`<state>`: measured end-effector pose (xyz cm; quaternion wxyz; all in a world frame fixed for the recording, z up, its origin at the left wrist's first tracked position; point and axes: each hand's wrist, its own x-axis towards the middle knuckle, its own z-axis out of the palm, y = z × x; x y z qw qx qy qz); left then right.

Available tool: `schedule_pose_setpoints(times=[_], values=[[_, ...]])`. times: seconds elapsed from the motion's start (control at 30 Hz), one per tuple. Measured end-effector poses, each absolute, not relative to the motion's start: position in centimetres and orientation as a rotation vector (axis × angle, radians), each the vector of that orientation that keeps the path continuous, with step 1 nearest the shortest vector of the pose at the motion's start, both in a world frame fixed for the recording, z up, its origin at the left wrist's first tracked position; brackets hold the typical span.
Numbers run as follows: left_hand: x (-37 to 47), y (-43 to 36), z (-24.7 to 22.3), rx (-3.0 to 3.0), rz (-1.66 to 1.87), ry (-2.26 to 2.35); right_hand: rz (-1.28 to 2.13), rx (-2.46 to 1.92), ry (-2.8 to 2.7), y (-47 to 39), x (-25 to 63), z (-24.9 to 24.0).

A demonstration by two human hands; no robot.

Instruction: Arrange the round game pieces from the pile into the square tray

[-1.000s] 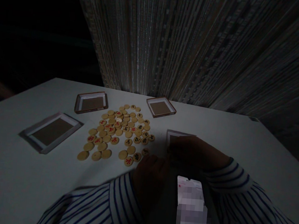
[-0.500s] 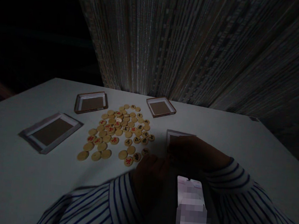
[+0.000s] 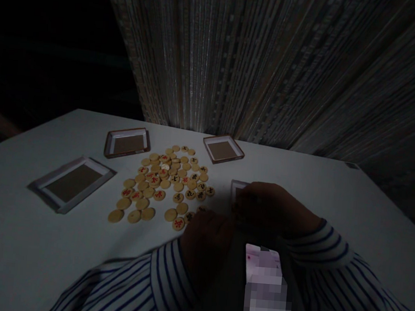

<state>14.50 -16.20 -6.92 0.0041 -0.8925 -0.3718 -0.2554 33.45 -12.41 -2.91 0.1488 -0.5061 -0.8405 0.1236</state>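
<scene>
Round wooden pieces [image 3: 165,184], some with red or black characters, lie in a loose heap on the white table [image 3: 141,260]. My left hand [image 3: 208,239] is beside the heap's near right edge, its fingers curled; whether anything is inside them is too dark to see. Over the box lid at the right [image 3: 238,186] reaches my right hand [image 3: 271,206], with its fingers bent down and their tips lost in shadow. That lid is mostly covered by the hand. A lit phone [image 3: 262,275] lies below and between my forearms.
Three more shallow open boxes stand on the table: one at the left [image 3: 72,182], one at the back left [image 3: 128,143] and one at the back right [image 3: 224,148]. Behind the table hangs a string curtain [image 3: 215,55].
My left hand has shifted slightly left and covers more of the nearest pieces. The right hand has arched up a little over the lid. The pieces look unmoved.
</scene>
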Motion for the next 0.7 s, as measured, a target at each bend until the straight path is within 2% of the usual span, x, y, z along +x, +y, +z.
schedule_pose_setpoints(times=[0.13,0.27,0.37,0.7], values=[[13.5,-15.1,-6.4,-2.729,-0.866,-1.162,0.259,-1.424,-2.386,-12.2,33.3,-2.9],[12.0,-13.6,-5.6,-2.588,-0.81,-1.41,0.176,-1.396,-2.365,-12.5,32.9,-2.0],[10.9,-12.6,-5.1,-2.515,-0.933,-1.495,0.137,-1.368,-2.359,-12.9,32.8,-1.1],[9.2,-11.2,-4.0,-2.419,-1.134,-1.68,-0.019,-1.42,-2.313,-13.5,31.7,3.9]])
